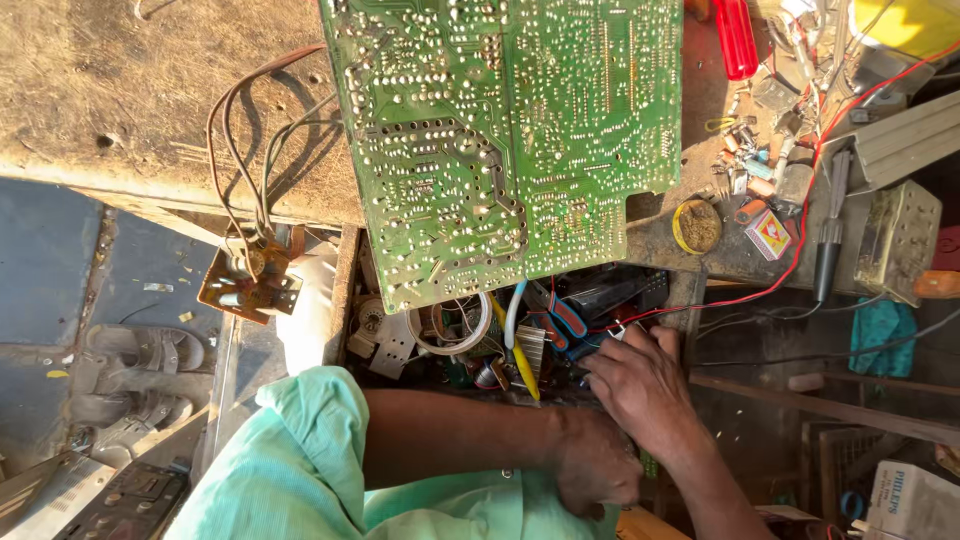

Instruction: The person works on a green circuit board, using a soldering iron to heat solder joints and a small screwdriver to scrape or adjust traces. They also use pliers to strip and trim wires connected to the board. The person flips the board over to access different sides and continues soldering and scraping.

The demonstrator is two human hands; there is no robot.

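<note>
A single head-worn camera looks steeply down, close over a workbench (120,90) edge and an open drawer (345,290), the wearer's forearms entering from below.

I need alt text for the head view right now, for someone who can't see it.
Seen from above, a person's right hand reaches into an open drawer crammed with wires, tape and tools, while the left hand rests closed just below it. A large green circuit board lies solder side up on the worn workbench, with small parts and a red screwdriver scattered to its right.
</note>
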